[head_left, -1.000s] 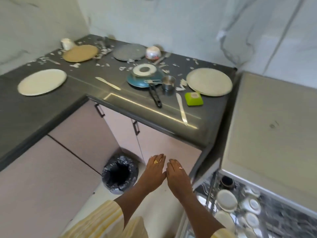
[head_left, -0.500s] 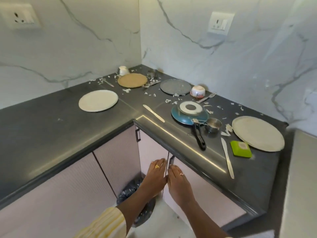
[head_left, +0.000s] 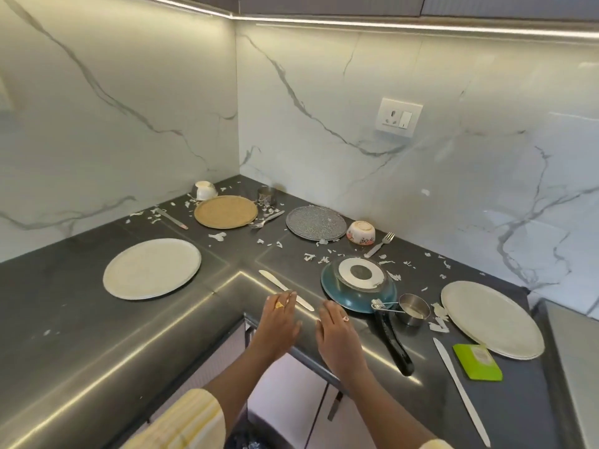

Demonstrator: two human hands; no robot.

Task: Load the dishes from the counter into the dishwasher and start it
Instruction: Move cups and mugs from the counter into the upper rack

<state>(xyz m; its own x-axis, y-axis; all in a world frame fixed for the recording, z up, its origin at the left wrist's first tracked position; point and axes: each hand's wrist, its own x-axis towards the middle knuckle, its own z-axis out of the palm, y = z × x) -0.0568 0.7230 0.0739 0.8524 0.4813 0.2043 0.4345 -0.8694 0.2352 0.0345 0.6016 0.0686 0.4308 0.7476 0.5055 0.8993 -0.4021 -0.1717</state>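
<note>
Both my hands hover flat and empty over the counter's inner corner. My left hand (head_left: pixel 278 320) is just above one end of a white knife (head_left: pixel 285 290). My right hand (head_left: pixel 337 337) is left of an upturned blue pan (head_left: pixel 356 288) with a black handle (head_left: pixel 393 345). A small steel cup (head_left: pixel 413 309) stands beside the pan. White plates lie at the left (head_left: pixel 152 268) and right (head_left: pixel 491 322). A tan plate (head_left: pixel 226 211), a grey plate (head_left: pixel 316 222), an upturned floral bowl (head_left: pixel 360 232), two forks (head_left: pixel 267 219) (head_left: pixel 380 244) and a tipped cup (head_left: pixel 204 190) sit farther back.
White scraps litter the dark L-shaped counter (head_left: pixel 81 335). A second long white knife (head_left: pixel 460 390) and a green sponge (head_left: pixel 477 362) lie at the right. A steel ring (head_left: pixel 266 195) stands in the corner. A wall socket (head_left: pixel 399 117) is on the marble backsplash. Cabinet doors are below.
The view has tilted up from the cabinets and open dishwasher rack to the counter. Both hands have risen from in front of the cabinet doors to above the counter edge and spread apart.
</note>
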